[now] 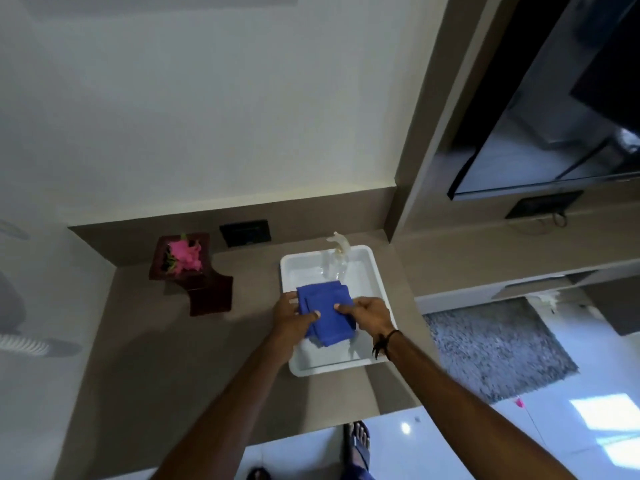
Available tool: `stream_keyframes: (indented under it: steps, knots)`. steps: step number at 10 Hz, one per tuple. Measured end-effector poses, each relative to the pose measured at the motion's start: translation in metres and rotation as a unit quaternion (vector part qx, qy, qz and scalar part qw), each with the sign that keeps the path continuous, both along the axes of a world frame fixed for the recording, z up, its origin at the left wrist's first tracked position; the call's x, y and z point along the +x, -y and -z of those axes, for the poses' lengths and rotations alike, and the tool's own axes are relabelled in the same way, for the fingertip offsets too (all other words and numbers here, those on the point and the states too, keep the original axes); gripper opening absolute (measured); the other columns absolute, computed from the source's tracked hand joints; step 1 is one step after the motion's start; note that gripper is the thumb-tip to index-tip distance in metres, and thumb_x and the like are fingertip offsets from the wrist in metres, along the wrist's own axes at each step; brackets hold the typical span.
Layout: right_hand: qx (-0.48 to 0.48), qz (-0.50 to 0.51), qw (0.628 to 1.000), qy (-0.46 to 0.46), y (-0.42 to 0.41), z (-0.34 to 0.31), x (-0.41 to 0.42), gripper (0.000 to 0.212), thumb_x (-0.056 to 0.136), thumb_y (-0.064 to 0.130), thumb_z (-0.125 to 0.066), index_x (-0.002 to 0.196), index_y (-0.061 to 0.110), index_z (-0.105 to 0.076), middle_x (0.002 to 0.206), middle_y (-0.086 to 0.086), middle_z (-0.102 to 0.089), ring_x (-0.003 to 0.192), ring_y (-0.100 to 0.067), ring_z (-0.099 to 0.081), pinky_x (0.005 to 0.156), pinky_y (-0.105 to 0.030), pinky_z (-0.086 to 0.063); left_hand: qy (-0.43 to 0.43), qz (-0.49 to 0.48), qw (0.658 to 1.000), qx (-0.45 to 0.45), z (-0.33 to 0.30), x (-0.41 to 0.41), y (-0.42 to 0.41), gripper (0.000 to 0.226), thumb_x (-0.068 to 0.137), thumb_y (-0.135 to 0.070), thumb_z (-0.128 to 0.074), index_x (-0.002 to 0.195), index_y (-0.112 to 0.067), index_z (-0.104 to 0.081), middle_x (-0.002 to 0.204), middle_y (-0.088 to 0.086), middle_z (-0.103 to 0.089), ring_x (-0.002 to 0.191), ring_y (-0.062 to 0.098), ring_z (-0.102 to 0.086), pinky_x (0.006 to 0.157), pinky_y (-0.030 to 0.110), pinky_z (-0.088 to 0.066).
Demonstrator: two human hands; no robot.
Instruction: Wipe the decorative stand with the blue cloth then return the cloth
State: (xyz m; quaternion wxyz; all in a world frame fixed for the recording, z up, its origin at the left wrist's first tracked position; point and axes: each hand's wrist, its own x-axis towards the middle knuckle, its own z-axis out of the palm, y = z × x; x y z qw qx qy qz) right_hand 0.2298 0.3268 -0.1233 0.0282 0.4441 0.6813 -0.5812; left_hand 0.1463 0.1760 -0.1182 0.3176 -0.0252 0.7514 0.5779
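Gripping the blue cloth [327, 315] over the white tray [369, 271] with both hands' fingers clamped on it, we are likely starting; next, carrying it left of the tray to the decorative stand [194, 275].

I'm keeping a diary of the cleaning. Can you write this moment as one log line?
left hand: holding blue cloth | right hand: holding it too | cloth: over white tray | decorative stand: untouched

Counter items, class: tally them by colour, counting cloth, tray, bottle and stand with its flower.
Blue: 1, the cloth
White: 1, the tray
Clear: 1, the bottle
Dark brown: 1, the stand
Pink: 1, the flower
Total: 5
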Motion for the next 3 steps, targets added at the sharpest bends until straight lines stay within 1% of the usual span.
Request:
stream_keyframes:
  steps: [1, 2, 3]
  knots:
    - [0.079, -0.019, 0.993, 0.087, -0.010, 0.020, 0.015, 0.034, 0.072, 0.038, -0.083, 0.077, 0.005, -0.077, 0.084, -0.010, -0.076, 0.079, -0.024, -0.069, 0.074, -0.036, -0.058, -0.004, 0.064, 0.994, -0.083, 0.017, 0.019, -0.017, 0.053, 0.079, 0.002, -0.067, 0.128, -0.009, -0.049, 0.127, 0.018, -0.062, 0.104, 0.030, -0.064, 0.082, 0.038, -0.054]
    - [0.132, -0.071, 0.982, 0.114, -0.013, 0.030, 0.021, 0.032, 0.074, 0.037, -0.080, 0.079, 0.005, -0.078, 0.083, -0.011, -0.077, 0.073, -0.023, -0.068, 0.071, -0.033, -0.059, -0.012, 0.122, 0.984, -0.130, 0.026, 0.024, -0.029, 0.056, 0.080, -0.002, -0.063, 0.131, -0.012, -0.045, 0.130, 0.013, -0.060, 0.099, 0.022, -0.058, 0.079, 0.032, -0.048]
    - [0.182, -0.081, 0.975, 0.096, -0.019, 0.022, 0.019, 0.033, 0.078, 0.036, -0.077, 0.087, 0.004, -0.078, 0.088, -0.014, -0.078, 0.080, -0.026, -0.071, 0.077, -0.035, -0.060, -0.044, 0.173, 0.968, -0.178, 0.024, 0.020, -0.033, 0.058, 0.082, -0.011, -0.064, 0.135, -0.009, -0.040, 0.135, 0.014, -0.057, 0.100, 0.022, -0.056, 0.080, 0.030, -0.045]
